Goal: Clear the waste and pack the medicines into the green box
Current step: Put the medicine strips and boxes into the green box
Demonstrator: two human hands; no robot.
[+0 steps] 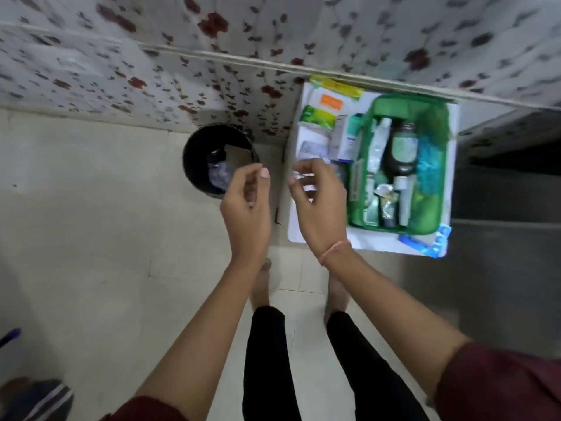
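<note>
The green box stands on a small white table at the right, holding a dark bottle, tubes and packets. Medicine cartons and a blister strip lie on the table left of the box. A black waste bin with wrappers inside sits on the floor to the left. My right hand hovers over the table's left edge, pinching a small silvery blurred piece. Between bin and table, my left hand has curled fingers, and nothing is visible in it.
A flowered cloth hangs along the back. A blue packet lies at the table's front right corner. Pale floor tiles spread to the left. My bare feet stand just before the table; a sandal lies at lower left.
</note>
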